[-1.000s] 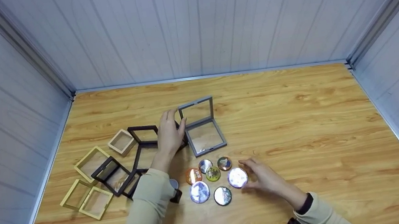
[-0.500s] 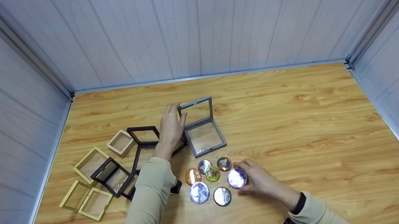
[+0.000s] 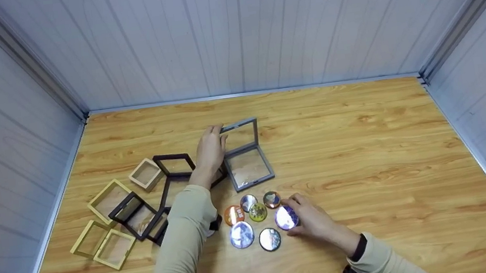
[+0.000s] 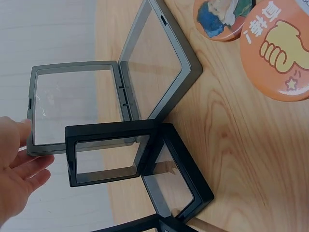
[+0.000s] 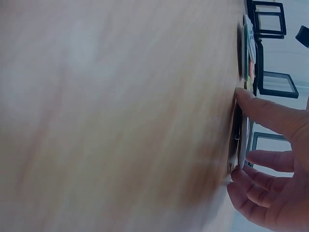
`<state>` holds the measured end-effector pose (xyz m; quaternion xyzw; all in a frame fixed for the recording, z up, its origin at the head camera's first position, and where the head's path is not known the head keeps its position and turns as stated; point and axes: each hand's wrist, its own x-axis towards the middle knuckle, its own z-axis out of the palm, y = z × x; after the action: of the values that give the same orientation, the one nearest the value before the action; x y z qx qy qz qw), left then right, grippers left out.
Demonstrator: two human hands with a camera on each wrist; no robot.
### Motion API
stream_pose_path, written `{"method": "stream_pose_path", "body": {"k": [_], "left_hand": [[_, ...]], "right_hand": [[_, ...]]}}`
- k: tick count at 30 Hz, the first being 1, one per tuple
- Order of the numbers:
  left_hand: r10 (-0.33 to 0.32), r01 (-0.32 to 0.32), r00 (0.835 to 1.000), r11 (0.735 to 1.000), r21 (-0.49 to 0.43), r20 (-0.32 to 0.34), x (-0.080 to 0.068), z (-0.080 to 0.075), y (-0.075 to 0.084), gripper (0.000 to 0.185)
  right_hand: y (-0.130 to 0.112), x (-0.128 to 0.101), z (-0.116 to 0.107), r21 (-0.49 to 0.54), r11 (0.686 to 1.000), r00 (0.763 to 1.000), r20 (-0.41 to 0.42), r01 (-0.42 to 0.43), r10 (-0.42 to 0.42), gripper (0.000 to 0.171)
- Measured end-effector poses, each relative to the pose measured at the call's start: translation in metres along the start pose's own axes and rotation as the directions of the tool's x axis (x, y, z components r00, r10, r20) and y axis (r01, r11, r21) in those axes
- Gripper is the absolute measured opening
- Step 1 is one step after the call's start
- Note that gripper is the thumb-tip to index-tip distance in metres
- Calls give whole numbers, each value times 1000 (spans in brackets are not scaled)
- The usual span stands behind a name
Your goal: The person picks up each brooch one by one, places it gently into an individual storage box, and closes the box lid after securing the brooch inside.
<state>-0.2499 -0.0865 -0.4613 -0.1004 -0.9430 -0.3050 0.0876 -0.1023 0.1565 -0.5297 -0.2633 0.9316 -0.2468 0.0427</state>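
A grey hinged display frame (image 3: 255, 184) stands unfolded at the middle of the table, one half flat and the other raised. My left hand (image 3: 210, 150) grips the outer corner of the raised half; in the left wrist view, thumb and fingertips sit at that corner of the frame (image 4: 77, 65). Lower right, my right hand (image 3: 315, 223) pinches a round purple pin badge (image 3: 285, 218) by its rim, and the badge tilts a little. Seen side-on in the right wrist view, the badge (image 5: 245, 137) lies between thumb and fingers, its underside dark.
Several other badges lie left of the held one, among them an orange badge (image 3: 234, 215) with a fist drawing and a dark-rimmed badge (image 3: 269, 239). Black frames (image 3: 173, 157), yellow frames (image 3: 115, 249) and a small wooden frame (image 3: 145, 173) crowd the left. Pale walls surround the table.
My right hand has closed in around the purple badge and tilted it, shifting slightly left. My left hand has moved up and right onto the grey frame's raised corner.
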Motion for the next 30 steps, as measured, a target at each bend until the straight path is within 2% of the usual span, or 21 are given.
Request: {"method": "stream_pose_path", "body": {"k": [8, 12, 30], "left_hand": [[45, -44, 998, 999, 24, -43, 2, 0, 0, 27], [46, -46, 997, 999, 11, -58, 3, 0, -1, 24], [122, -124, 986, 992, -4, -112, 0, 2, -3, 20]], "right_hand": [[1, 1, 0, -20, 1000, 1000, -10, 15, -16, 63], [1, 0, 0, -19, 1000, 1000, -11, 13, -13, 61], [1, -6, -6, 69, 998, 999, 49, -13, 10, 62]]}}
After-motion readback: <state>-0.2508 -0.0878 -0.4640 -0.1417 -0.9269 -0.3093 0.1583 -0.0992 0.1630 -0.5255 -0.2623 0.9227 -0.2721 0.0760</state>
